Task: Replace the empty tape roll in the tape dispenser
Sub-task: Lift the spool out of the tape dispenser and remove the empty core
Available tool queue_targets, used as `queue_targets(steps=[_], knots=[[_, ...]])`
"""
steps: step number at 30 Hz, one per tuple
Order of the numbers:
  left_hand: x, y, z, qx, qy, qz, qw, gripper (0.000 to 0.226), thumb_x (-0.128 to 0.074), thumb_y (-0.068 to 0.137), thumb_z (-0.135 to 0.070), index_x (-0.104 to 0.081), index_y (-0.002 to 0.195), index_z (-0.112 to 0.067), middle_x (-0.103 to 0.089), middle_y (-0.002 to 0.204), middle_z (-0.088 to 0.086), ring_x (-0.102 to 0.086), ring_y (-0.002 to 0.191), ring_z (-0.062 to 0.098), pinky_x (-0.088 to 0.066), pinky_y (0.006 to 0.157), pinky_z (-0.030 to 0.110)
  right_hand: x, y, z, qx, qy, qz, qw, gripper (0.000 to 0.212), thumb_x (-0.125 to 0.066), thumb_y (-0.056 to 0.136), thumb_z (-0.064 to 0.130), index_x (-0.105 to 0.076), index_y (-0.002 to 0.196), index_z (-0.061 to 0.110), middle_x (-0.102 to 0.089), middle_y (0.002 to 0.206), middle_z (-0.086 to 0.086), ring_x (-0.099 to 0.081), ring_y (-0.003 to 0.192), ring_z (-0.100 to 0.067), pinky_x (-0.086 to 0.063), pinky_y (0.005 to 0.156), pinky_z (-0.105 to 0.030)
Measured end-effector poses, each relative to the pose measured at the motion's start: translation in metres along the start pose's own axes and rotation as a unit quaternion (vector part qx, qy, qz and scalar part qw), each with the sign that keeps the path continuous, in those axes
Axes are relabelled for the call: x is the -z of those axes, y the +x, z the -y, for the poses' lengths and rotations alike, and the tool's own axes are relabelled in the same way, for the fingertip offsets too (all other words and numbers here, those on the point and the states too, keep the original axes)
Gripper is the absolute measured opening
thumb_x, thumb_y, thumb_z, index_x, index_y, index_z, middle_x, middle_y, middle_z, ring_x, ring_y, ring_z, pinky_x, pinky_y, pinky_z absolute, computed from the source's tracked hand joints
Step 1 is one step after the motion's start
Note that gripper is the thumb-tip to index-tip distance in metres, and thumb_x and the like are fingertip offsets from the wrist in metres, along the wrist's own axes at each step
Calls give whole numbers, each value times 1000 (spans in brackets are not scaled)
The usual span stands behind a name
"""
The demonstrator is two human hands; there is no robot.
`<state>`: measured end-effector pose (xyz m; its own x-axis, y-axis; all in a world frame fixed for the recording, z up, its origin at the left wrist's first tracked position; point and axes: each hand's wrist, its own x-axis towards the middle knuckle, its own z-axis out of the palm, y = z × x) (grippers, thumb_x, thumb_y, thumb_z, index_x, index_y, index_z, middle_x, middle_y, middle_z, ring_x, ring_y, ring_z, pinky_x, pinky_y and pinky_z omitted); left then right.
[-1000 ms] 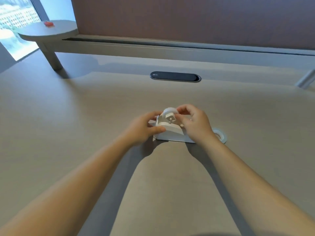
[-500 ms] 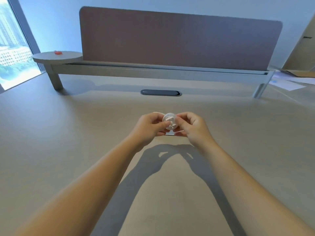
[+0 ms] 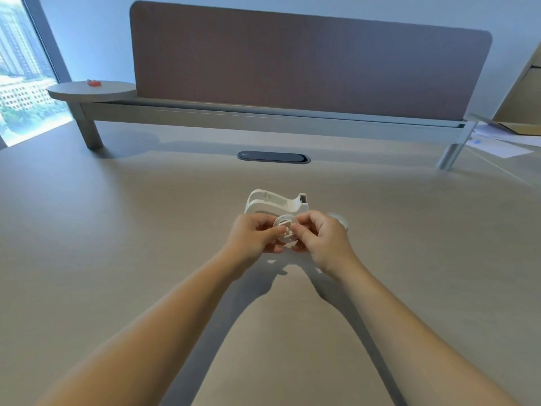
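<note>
A white tape dispenser [image 3: 278, 202] stands on the beige desk [image 3: 117, 230], its roll cradle open and bare. In front of it, above the desk, I hold a small white round spool with the empty tape roll [image 3: 285, 231]. My left hand [image 3: 253, 237] pinches its left side and my right hand [image 3: 322, 240] pinches its right side. A clear tape roll [image 3: 341, 219] lies on the desk just behind my right hand, mostly hidden.
A dark oval cable slot [image 3: 273, 157] sits farther back. Behind it runs a raised shelf rail [image 3: 263, 117] with a brown divider panel [image 3: 307, 63]. A round side shelf [image 3: 90, 89] holds a small red object [image 3: 93, 82]. Papers [image 3: 497, 142] lie at far right.
Both hands lifted the spool out of the dispenser and drew it toward me. The dispenser now stands bare behind my hands. The head view tilted up.
</note>
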<state>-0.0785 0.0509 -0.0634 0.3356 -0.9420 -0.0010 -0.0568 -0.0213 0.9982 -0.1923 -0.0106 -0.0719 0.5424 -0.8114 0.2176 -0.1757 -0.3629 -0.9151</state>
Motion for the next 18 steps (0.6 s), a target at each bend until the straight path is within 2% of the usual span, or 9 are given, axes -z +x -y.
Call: queue_targets(steps=[3, 6, 8, 10, 13, 16, 18], knots=[[-3, 1, 1, -1, 16, -4, 1000, 17, -54, 82, -6, -63, 94, 1, -61, 69, 4, -60, 57, 8, -48, 45, 10, 0, -1, -2, 12, -10, -10, 1000, 18, -53, 85, 16, -52, 69, 25, -59, 71, -2, -59, 69, -20, -54, 66, -28], [-6, 2, -1, -7, 28, -6, 1000, 8, -55, 81, -5, -62, 84, -3, -58, 67, 4, -58, 54, 7, -46, 42, 10, 1, -1, -3, 19, -22, -28, 999, 15, -52, 85, 14, -52, 70, 18, -56, 65, 3, -56, 59, -9, -46, 51, -8], [-9, 3, -4, -11, 22, 0, 1000, 8, -55, 81, -6, -60, 75, -9, -57, 66, 4, -57, 48, 4, -46, 42, 10, 3, -2, -3, 10, -6, -41, 999, 20, -53, 84, 14, -51, 66, 21, -56, 62, 4, -56, 52, -4, -48, 51, -12], [-10, 4, -8, -4, -8, 19, 1000, 11, -56, 80, -5, -60, 75, -13, -59, 70, 4, -58, 57, 8, -50, 48, 12, 7, -1, -2, 2, -4, -37, 999, 21, -53, 84, 15, -52, 66, 25, -57, 62, 3, -57, 51, -2, -53, 57, -24], [-9, 3, -10, 35, -96, 73, 992, 12, -55, 81, -7, -59, 88, -16, -62, 80, 5, -63, 66, 13, -56, 61, 17, 13, -2, 0, -17, 5, -12, 1000, 15, -51, 86, 15, -57, 73, 21, -58, 66, 0, -59, 64, -17, -54, 71, -41], [-8, 1, -7, 62, -147, 107, 981, 14, -50, 84, -16, -63, 90, -12, -65, 84, 6, -66, 66, 11, -56, 65, 18, 16, -5, 0, -15, -9, 1, 1000, 15, -50, 86, 15, -62, 79, 21, -60, 72, 4, -58, 75, -19, -52, 76, -39], [-8, 1, -5, 77, -161, 86, 980, 22, -49, 86, -19, -62, 96, -5, -64, 84, 8, -64, 70, 16, -55, 62, 17, 18, -7, -1, -19, -18, -9, 1000, 15, -49, 86, 13, -64, 85, 16, -59, 72, 8, -58, 74, -14, -52, 72, -30]])
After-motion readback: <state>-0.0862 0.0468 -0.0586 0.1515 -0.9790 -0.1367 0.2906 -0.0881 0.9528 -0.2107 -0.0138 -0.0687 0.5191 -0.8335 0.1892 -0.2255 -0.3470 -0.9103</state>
